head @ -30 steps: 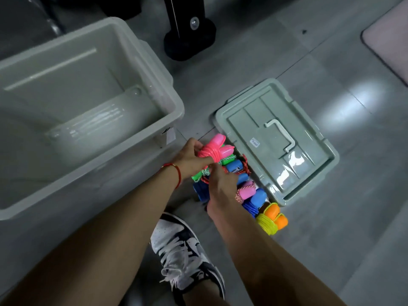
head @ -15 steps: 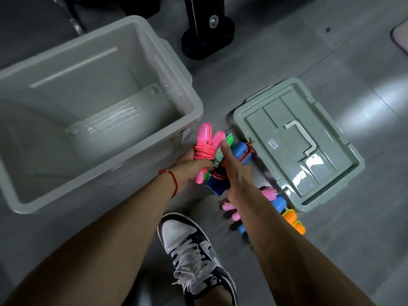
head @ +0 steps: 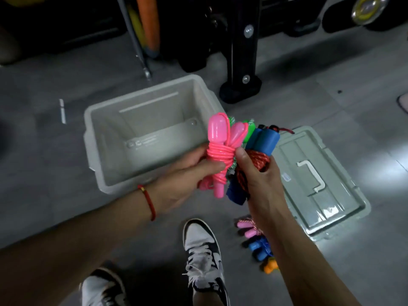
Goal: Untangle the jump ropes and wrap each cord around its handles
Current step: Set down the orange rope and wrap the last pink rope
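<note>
My left hand [head: 187, 175] grips a pink jump rope [head: 219, 151] whose cord is wound around its two pink handles. My right hand [head: 260, 180] grips a blue-handled rope [head: 263, 140] wrapped in red cord. A green-handled rope [head: 250, 129] is squeezed between the two bundles. All three are held upright above the floor, just right of the grey bin [head: 97, 138]. Three more wrapped bundles lie on the floor by my right forearm: pink [head: 246, 228], blue [head: 259, 249] and orange [head: 270, 267].
The open grey bin stands on the floor ahead left, with nothing inside. Its lid [head: 344, 195] lies flat to the right. A black stand base [head: 240, 87] and a metal leg [head: 141, 54] rise behind. My shoes [head: 203, 255] are below.
Both hands have lifted the pink, green and blue bundles up off the floor pile. The view has tilted up, so the bin now sits farther away.
</note>
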